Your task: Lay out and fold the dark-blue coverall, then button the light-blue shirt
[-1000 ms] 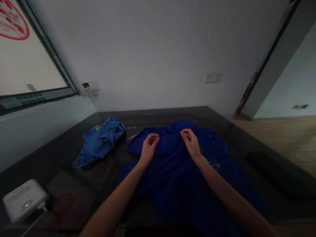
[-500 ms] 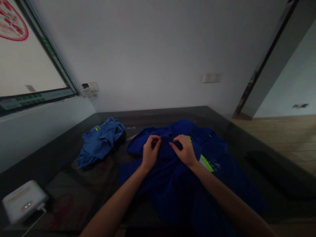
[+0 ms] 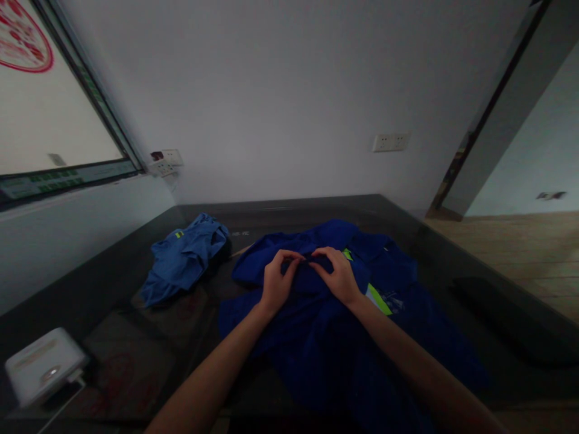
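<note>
At the near left, a white plastic box with rounded corners (image 3: pixel 47 364) is sitting on the table, and a thin pale cable (image 3: pixel 63 410) is running from it toward the near edge. Across the near middle, a deep-blue cloth garment (image 3: pixel 325 319) is spreading in loose folds, a lime-yellow strip (image 3: pixel 380 299) showing right of centre. Over its far half the person's two bare hands are meeting. The left hand (image 3: pixel 279 281) is pinching a small bit of the garment between thumb and forefinger. The right hand (image 3: pixel 339 278) is bringing thumb and forefinger to the same spot, just beside the left fingertips – whether it is gripping cloth, I cannot tell. On the right, a flat black object (image 3: pixel 511 319) is lying in shadow. Farther left, well apart from the hands, a crumpled lighter-blue cloth garment (image 3: pixel 187 259) is resting on the dark, glossy table (image 3: pixel 384 214). Beyond, a plain pale-grey wall (image 3: pixel 271 108) is bearing white sockets (image 3: pixel 391 142), while a framed window with a round red design (image 3: pixel 25 39) is filling the far left – and wood-toned flooring (image 3: pixel 520 241) is stretching away on the right.
</note>
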Tool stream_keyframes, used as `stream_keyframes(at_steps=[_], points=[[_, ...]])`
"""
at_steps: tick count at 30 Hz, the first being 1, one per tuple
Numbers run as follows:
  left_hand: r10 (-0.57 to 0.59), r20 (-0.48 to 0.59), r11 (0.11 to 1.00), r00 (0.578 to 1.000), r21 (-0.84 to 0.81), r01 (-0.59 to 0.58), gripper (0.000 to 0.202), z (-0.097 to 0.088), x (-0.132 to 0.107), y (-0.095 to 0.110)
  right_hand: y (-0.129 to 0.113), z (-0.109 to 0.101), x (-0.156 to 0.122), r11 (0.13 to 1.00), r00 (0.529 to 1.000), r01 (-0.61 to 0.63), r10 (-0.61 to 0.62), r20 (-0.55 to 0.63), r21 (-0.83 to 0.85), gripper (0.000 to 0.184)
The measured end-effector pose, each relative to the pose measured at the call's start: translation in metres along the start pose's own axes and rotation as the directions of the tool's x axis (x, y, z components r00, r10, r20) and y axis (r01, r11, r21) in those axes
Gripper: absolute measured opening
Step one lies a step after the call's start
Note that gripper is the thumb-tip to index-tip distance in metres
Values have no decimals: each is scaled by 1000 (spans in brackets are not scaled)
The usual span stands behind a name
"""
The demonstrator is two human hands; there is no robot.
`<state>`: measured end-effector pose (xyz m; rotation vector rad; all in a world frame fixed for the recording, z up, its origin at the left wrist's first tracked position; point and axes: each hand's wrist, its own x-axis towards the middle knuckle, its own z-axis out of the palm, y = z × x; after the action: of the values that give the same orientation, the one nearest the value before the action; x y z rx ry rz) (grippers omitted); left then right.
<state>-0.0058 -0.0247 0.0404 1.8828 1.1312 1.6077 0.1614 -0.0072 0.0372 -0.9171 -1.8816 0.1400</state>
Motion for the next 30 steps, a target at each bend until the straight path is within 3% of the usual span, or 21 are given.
stream_keyframes(at_steps=[4,9,12,20,30], points=[[-45,11,999,999,-8,45,9,1,2,0,6,2,2,985,995,-92,85,55,149,11],[-103,74,994,992,38,101,19,5,3,-6,4,2,2,956,991,-132,127,34,261,13],[-89,115,994,989,76,81,13,3,4,-9,2,2,1,950,991,-130,124,42,284,14],[13,29,992,999,127,-16,7,1,4,-9,2,1,2,943,990,-142,142,22,300,14],[13,223,937,975,338,-90,7,0,1,-11,3,2,1,949,994,-106,95,51,297,14]])
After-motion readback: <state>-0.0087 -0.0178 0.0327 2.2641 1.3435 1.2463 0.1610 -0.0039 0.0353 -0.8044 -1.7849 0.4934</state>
